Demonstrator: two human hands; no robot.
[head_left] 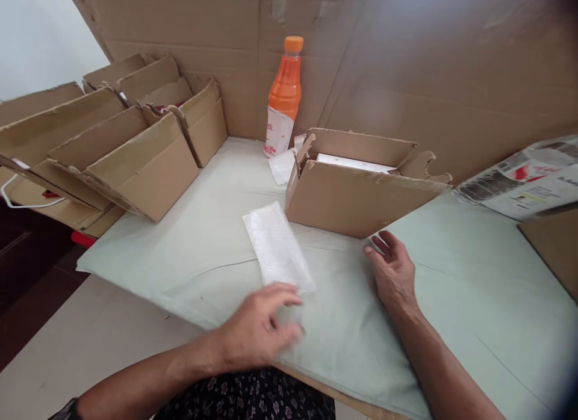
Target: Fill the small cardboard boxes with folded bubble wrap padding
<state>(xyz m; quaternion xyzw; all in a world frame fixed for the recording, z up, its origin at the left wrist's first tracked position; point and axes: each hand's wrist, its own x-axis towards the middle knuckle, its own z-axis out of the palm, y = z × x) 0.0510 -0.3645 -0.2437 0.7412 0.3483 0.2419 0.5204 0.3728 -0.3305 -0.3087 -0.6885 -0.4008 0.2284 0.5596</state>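
Though walled in behind the box [347,200] by cardboard [203,17], open in front as far as the edge of the cloth [338,324]. Left of the box, a broad pale-green stretch, ending at the cartons [153,173] and, nearer, at a slanting edge with floor [135,324] below. Behind the box's left end, tighter room, taken up by an orange bottle [285,89] and white wrappers [280,167]. Right of the box, another open stretch, bounded by a wrapped pack [524,179] and a brown panel [553,245].

In front of the box, toward its left end: the packet [277,239], flat on the cloth, oblong, white, thin and slightly shiny, with fine wrinkles across its face. Set aslant, far end near the box's left corner. Inside the box, a white slab [354,163], only its upper part showing.

Farther out from the box than the packet: left hand [259,324], blurred, thumb and fingers parted in a C. At the packet's near end; impossible to tell whether touching. Just beside the box's near lower corner: right hand [392,266], thumb toward the box, fingers loosely bent and parted from the thumb, contact with the box unclear. Hands well apart from each other.
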